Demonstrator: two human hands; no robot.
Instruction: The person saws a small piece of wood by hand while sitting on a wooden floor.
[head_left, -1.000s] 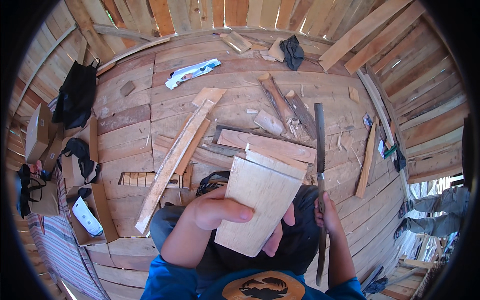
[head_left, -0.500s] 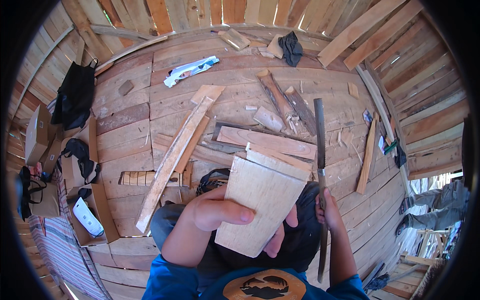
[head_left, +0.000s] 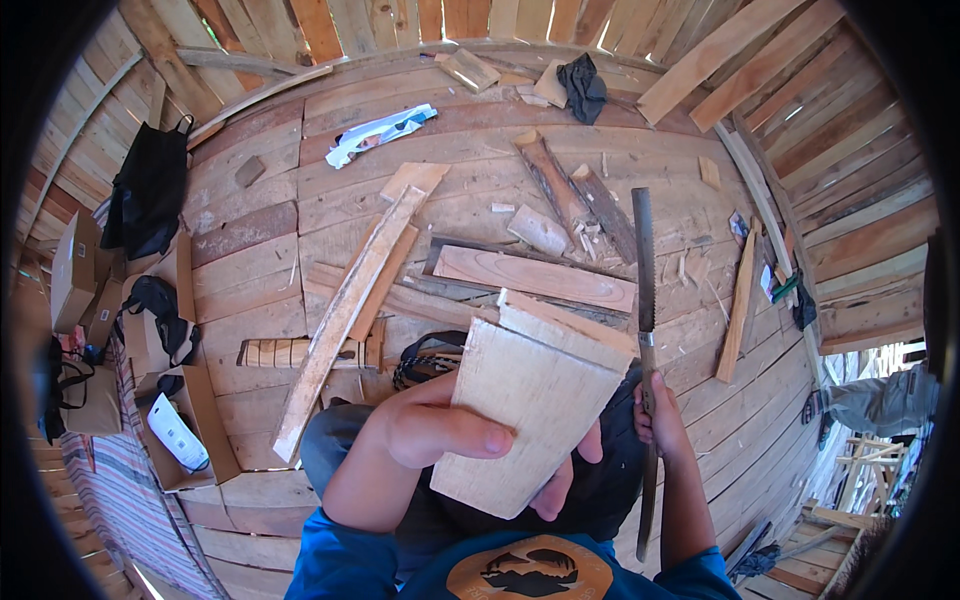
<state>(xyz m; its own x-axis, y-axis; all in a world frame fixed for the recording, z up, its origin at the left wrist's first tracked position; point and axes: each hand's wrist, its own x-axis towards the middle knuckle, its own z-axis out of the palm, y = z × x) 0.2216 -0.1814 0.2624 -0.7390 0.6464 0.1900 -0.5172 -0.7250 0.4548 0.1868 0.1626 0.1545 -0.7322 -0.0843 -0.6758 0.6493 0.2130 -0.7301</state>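
Head view shows a pale board (head_left: pixel 530 410) held up over the person's lap — a flat, roughly rectangular piece of light wood with fine grain, its far edge showing a thicker step. The left hand (head_left: pixel 440 432) grips it at its left edge, thumb lying across the near face, the other fingers wrapped behind and showing again under the lower right edge. The right hand (head_left: pixel 655 415) is closed around the handle of a long saw (head_left: pixel 644 290) — its dark blade points away over the plank floor (head_left: pixel 250 250), just beside the board's right edge.
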